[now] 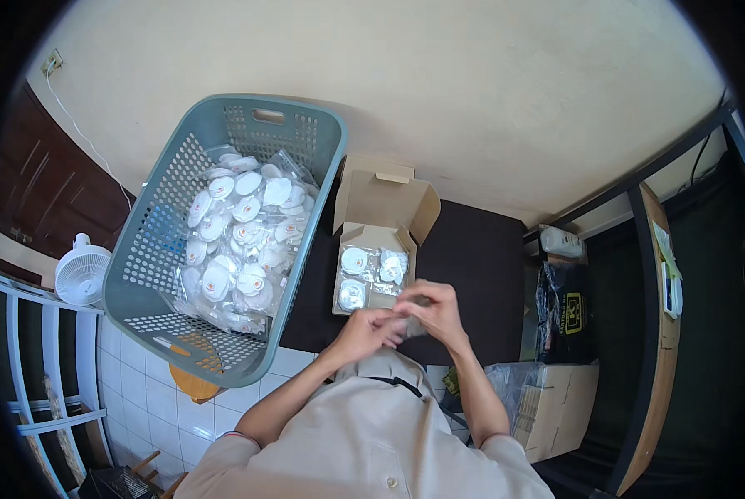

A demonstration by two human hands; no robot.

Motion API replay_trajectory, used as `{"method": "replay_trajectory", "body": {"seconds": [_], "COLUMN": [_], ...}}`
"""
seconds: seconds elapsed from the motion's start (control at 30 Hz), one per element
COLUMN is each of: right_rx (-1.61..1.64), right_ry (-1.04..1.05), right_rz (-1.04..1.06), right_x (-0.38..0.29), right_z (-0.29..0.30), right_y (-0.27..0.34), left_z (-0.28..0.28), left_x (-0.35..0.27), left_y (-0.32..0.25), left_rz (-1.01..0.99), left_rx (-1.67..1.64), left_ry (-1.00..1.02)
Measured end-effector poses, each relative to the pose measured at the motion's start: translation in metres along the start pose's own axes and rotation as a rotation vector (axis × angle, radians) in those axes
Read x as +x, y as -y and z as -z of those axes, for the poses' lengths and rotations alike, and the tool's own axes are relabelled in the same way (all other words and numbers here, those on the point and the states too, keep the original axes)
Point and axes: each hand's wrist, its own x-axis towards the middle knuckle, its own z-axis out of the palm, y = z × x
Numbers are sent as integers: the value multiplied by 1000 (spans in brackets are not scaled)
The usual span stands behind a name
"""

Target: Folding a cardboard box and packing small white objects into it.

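Observation:
My left hand point(371, 332) and my right hand point(436, 310) meet at the front edge of an open cardboard box point(336, 293). Between their fingers is a small, pale, see-through packet point(416, 327); motion blur hides its detail. Fingers of both hands pinch it. Inside the box lie clear packets with round white pieces: one at the back left point(354, 261), one at the right point(393, 266) and one at the front left point(352, 295). The box's lid point(379, 196) stands raised at the back.
Left of the box, a large grey-green plastic basket point(338, 134) holds many bagged round white pieces point(248, 209). Both rest on a dark table point(478, 268) against the wall. A white fan point(82, 274) stands far left. Flattened cardboard point(563, 405) and a wooden shelf point(650, 374) are at the right.

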Motion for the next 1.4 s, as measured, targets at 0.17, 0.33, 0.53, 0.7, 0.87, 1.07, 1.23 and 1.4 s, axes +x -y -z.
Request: {"method": "replay_trajectory", "body": {"seconds": [0.17, 0.33, 0.53, 0.7, 0.87, 1.07, 1.23, 1.4], "right_rx": [-32, 214, -275, -686, -848, -842, -716, -136], "right_ry": [-162, 64, 15, 118, 181, 154, 248, 78], "right_rz": [-90, -373, -207, -69, -72, -43, -165, 241], "right_x": [27, 28, 40, 34, 31, 21, 29, 4], "right_z": [-16, -15, -23, -34, -43, -48, -63, -51], "right_y": [-74, -140, -160, -174, -178, -205, -189, -249], "left_z": [36, 67, 71, 68, 73, 57, 69, -19], "left_x": [43, 61, 82, 95, 102, 106, 100, 61], "left_y": [57, 83, 97, 101, 115, 99, 121, -70], "left_rz": [11, 91, 191, 93, 132, 81, 140, -172], "left_rx": [-157, -133, 293, 944, 1117, 1415, 1377, 1199], "left_ry": [-174, -250, -351, -409, -399, -217, -208, 92]}}
